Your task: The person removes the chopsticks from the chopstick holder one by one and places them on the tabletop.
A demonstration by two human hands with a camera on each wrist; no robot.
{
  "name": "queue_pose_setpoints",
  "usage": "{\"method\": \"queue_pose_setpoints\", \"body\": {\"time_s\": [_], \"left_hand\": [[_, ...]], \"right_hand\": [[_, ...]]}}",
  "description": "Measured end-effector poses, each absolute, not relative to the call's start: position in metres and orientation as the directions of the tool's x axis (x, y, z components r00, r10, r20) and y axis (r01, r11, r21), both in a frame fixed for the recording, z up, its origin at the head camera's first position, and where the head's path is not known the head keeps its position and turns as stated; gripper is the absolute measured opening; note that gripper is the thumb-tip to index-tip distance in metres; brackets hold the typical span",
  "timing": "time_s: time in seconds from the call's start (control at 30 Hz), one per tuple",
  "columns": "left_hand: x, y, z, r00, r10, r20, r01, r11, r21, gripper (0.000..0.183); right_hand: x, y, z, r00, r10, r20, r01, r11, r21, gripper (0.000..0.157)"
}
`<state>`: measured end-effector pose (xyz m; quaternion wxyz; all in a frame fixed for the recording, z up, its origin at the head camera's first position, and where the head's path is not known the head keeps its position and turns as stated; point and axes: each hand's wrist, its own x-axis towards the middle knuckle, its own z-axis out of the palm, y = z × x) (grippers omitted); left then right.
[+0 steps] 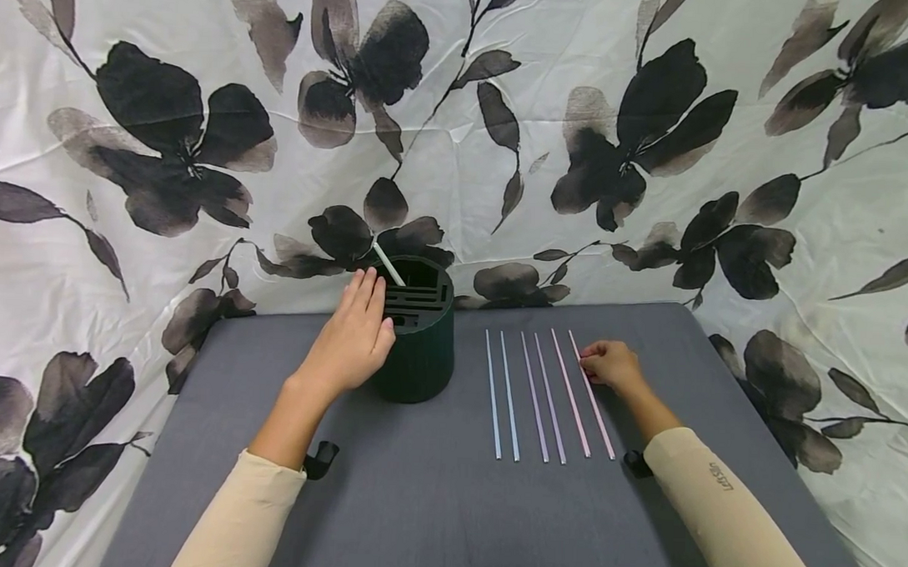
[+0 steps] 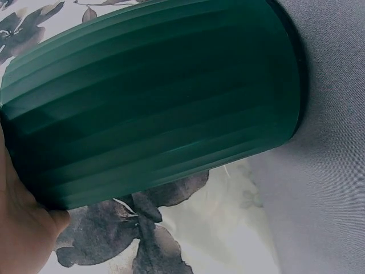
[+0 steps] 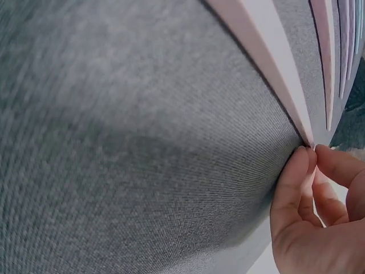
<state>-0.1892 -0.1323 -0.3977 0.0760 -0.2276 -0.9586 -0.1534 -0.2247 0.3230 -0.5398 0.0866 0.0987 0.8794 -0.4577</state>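
Observation:
My left hand (image 1: 350, 330) rests against the left side of a dark green ribbed cylindrical desk organizer (image 1: 417, 361), its fingers extended along the top edge. In the left wrist view, the thumb touches the upper end of the organizer (image 2: 154, 97). A thin white stick (image 1: 389, 264) leans out of the organizer's rear opening. On the right, my right hand (image 1: 612, 364) pinches the outermost pink stick (image 1: 598, 414). The right wrist view shows thumb and fingertips meeting on this pink stick (image 3: 268, 57), which lies along the table.
Beside the held stick lie another pink stick (image 1: 570, 392), two purple sticks (image 1: 535, 396) and two blue sticks (image 1: 493, 393), roughly parallel. The grey table (image 1: 431, 500) ends at a white curtain with dark flowers (image 1: 502, 185).

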Motion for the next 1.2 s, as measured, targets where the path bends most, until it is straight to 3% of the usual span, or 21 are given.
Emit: {"method": "queue_pose_setpoints", "body": {"time_s": [0.37,0.67,1.2], "left_hand": [[-0.186,-0.134,-0.397,-0.878,0.423,0.224,0.473,0.840,0.268,0.066],[-0.183,-0.139,-0.397,-0.877,0.426,0.222,0.475,0.835,0.277,0.066],[-0.180,-0.143,-0.396,-0.866,0.448,0.222,0.496,0.824,0.274,0.066]], "right_hand": [[-0.213,0.321,-0.529,-0.980,0.129,-0.154,0.201,0.640,-0.742,0.026],[-0.212,0.289,-0.497,-0.999,0.035,0.020,0.012,0.730,-0.684,0.025],[-0.212,0.199,-0.426,-0.960,-0.167,0.225,-0.278,0.468,-0.839,0.024]]}}
